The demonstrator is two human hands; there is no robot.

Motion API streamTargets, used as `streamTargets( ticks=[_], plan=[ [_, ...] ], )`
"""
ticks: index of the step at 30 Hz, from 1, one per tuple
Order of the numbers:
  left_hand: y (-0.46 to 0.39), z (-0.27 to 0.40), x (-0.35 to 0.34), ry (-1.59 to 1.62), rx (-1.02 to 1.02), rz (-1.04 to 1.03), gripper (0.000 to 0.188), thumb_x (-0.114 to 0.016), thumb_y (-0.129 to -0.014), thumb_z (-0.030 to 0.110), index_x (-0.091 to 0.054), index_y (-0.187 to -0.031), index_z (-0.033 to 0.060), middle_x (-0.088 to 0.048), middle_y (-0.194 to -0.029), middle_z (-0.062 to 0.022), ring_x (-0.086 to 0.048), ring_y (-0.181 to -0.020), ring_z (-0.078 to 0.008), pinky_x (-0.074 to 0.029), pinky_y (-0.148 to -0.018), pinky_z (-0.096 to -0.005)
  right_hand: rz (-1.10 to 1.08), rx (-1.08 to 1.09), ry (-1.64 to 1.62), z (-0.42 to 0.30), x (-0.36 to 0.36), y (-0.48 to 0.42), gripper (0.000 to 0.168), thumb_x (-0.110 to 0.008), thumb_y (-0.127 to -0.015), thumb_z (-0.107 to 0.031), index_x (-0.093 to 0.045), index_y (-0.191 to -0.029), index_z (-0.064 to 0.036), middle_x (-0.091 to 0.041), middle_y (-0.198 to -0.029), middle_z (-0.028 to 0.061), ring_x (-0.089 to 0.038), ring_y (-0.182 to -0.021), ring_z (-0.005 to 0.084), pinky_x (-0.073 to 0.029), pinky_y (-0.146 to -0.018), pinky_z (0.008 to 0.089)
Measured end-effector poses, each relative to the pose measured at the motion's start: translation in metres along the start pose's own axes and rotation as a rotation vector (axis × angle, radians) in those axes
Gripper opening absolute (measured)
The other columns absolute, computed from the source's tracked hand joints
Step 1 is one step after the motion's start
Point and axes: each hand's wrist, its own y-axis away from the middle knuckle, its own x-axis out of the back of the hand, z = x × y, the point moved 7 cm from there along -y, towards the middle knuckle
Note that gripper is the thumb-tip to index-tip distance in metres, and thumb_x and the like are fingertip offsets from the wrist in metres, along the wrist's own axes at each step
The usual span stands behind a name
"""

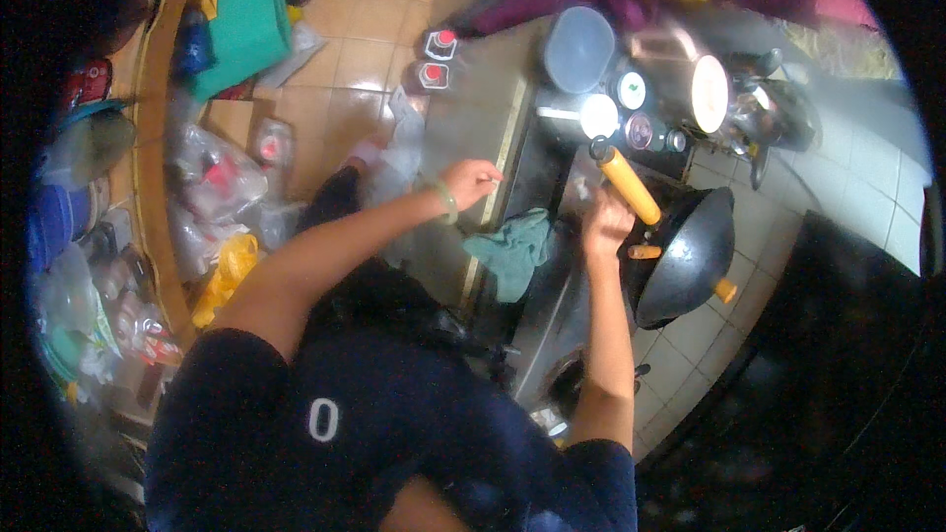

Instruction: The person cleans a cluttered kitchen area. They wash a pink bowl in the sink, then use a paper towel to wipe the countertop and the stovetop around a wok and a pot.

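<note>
My right hand is beside and partly behind the long wooden handle of a dark wok. The handle covers some of its fingers, so I cannot tell whether they grip anything. A short wooden grip sticks out on the wok's far side, and another small wooden piece shows at its near edge. My left hand, with a pale green bangle at the wrist, hovers near the counter edge, fingers curled around nothing visible. A crumpled green cloth lies on the counter between my hands.
Beyond my hands stand a lidded plastic tub, several jars and a metal kettle. Two red-capped bottles are near the tiled floor. Plastic bags and a green bag crowd the left.
</note>
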Motion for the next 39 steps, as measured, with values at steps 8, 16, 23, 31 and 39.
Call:
streamTargets(
  ticks=[8, 16, 23, 31, 39],
  plan=[
    [-0.029, 0.013, -0.027, 0.103, 0.054, -0.119, 0.009, -0.051, -0.072, 0.007, -0.057, -0.077, 0.0024, -0.057, -0.069, -0.0036, -0.05, -0.057, -0.008, -0.04, -0.047, -0.0219, 0.128, -0.038, -0.251, 0.005, 0.009, 0.013, 0.022, -0.052, -0.061, -0.002, -0.054, -0.082, -0.009, -0.053, -0.081, 0.0131, -0.051, -0.074, 0.03, -0.042, -0.065, 0.039],
    [-0.043, 0.006, -0.075, -0.008, 0.187, -0.233, 0.008, -0.055, -0.069, 0.009, -0.058, -0.073, 0.002, -0.057, -0.065, -0.0039, -0.049, -0.049, -0.0084, -0.041, -0.046, -0.0219, 0.103, 0.06, -0.11, 0.004, 0.006, 0.004, 0.019, -0.052, -0.064, -0.011, -0.055, -0.082, -0.008, -0.052, -0.07, 0.0125, -0.051, -0.064, 0.0291, -0.042, -0.057, 0.0381],
    [-0.04, -0.008, -0.081, -0.089, 0.237, -0.245, 0.009, -0.053, -0.07, 0.007, -0.058, -0.074, 0.0013, -0.057, -0.065, -0.0044, -0.049, -0.05, -0.0093, -0.041, -0.047, -0.0223, -0.106, 0.188, -0.129, -0.022, 0.028, 0.022, 0.02, -0.047, -0.061, -0.004, -0.056, -0.077, -0.011, -0.051, -0.077, 0.0045, -0.05, -0.073, 0.0207, -0.039, -0.06, 0.0334],
    [-0.027, -0.023, -0.058, 0.023, 0.199, -0.187, 0.009, -0.054, -0.07, 0.008, -0.058, -0.075, 0.0004, -0.056, -0.064, -0.0048, -0.048, -0.05, -0.009, -0.041, -0.045, -0.0221, -0.214, 0.267, 0.03, -0.012, 0.024, 0.034, 0.019, -0.042, -0.068, -0.011, -0.053, -0.083, -0.013, -0.049, -0.08, 0.002, -0.049, -0.077, 0.0174, -0.038, -0.06, 0.032],
    [-0.022, -0.017, -0.057, 0.047, 0.22, -0.173, 0.01, -0.055, -0.07, 0.01, -0.058, -0.076, 0.002, -0.057, -0.065, -0.0039, -0.048, -0.051, -0.008, -0.04, -0.046, -0.0214, -0.136, 0.229, -0.038, -0.021, 0.026, 0.024, 0.018, -0.043, -0.067, -0.009, -0.053, -0.082, -0.013, -0.047, -0.075, 0.0042, -0.05, -0.074, 0.0191, -0.04, -0.06, 0.0323]
  ],
)
